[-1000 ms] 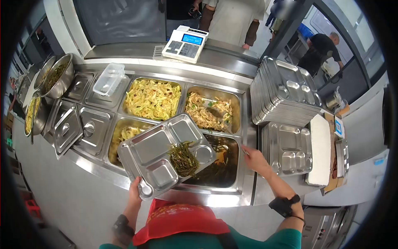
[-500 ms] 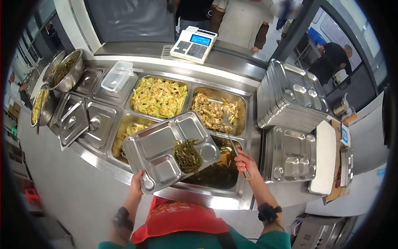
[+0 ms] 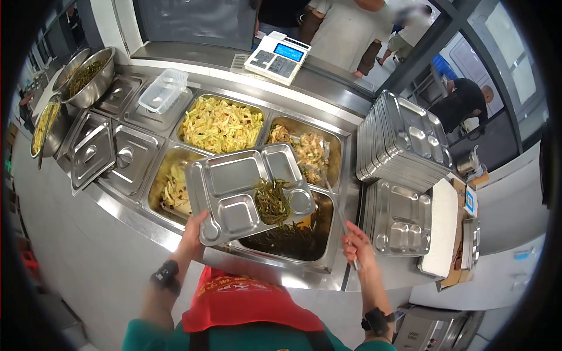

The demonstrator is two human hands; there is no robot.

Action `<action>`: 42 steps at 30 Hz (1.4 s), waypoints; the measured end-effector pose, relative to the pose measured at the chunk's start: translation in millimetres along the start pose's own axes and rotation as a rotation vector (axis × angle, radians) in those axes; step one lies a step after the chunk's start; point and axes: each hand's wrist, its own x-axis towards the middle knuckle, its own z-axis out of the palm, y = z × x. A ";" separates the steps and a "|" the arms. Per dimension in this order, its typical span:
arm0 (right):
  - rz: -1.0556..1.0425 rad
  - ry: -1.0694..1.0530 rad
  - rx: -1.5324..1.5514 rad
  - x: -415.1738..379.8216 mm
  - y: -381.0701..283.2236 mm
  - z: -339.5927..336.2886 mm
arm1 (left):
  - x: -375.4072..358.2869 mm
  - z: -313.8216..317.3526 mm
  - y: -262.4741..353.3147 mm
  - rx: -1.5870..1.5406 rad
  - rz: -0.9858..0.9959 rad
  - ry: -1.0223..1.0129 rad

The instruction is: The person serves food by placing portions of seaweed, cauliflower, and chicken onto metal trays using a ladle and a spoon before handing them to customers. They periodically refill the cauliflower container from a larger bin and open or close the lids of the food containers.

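Note:
My left hand grips the lower left edge of a steel compartment tray, held over the food pans. Dark green strands fill one tray compartment; the others look bare. My right hand is closed around the handle of a metal serving utensil. The utensil's far end reaches into the pan of mixed meat and vegetables, where its tip is hard to make out. Behind the tray is a pan of shredded cabbage. Below it, a pan of dark liquid shows partly.
Steel trays are stacked at the right, with a lower stack nearer me. A scale stands on the back ledge. Pan lids, a plastic container and bowls are at the left. People stand beyond the ledge.
The tray has moved slightly right and has levelled out. My right hand has shifted a little right and down, with the utensil's far end still in the meat pan.

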 end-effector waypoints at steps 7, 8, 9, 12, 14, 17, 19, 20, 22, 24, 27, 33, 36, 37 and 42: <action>-0.182 0.133 -0.795 -11.9 92.6 19.6 | 9.2 -5.8 3.7 -0.085 -0.051 -0.028; -0.344 0.137 -1.004 -13.1 95.1 17.1 | 3.6 -6.3 8.8 -0.107 -0.070 -0.046; -0.509 0.137 -1.210 -14.6 95.3 15.4 | -0.5 -7.1 11.9 -0.130 -0.089 -0.065; -0.698 0.071 -1.468 -20.1 86.3 2.9 | -4.9 -19.8 17.3 -0.145 -0.081 -0.134; -0.766 0.005 -1.499 -24.6 78.5 5.3 | -13.4 -27.4 21.1 -0.118 -0.053 -0.122; -0.616 0.032 -1.432 -10.1 53.2 38.6 | -24.4 -44.9 20.0 -0.130 -0.018 -0.074; -0.547 -0.023 -1.271 21.6 39.8 55.0 | -31.6 -62.1 13.3 -0.099 0.011 -0.078; -0.525 -0.081 -1.146 47.5 35.1 64.4 | -36.5 -70.9 10.8 -0.083 0.025 -0.079; -0.288 -0.109 -0.967 89.9 26.2 103.0 | -52.2 -97.3 7.4 0.083 0.100 0.050; -0.160 -0.118 -0.758 136.4 28.4 125.8 | -68.1 -113.4 1.0 0.095 0.145 0.082; 0.004 -0.110 -0.629 141.8 23.1 152.0 | -98.2 -118.2 -1.8 -0.059 0.129 0.184; 0.142 -0.121 -0.469 147.3 6.7 172.2 | -118.4 -134.1 5.4 -0.205 0.088 0.318; 0.196 -0.205 -0.402 161.7 26.7 199.2 | -103.0 -163.5 -2.9 -0.173 0.077 0.354; 0.221 -0.246 -0.505 159.8 34.0 210.1 | -99.4 -170.0 -4.7 -0.153 0.070 0.355; 0.283 -0.276 -0.226 162.6 57.9 196.8 | -96.3 -164.1 -2.8 -0.236 0.193 0.484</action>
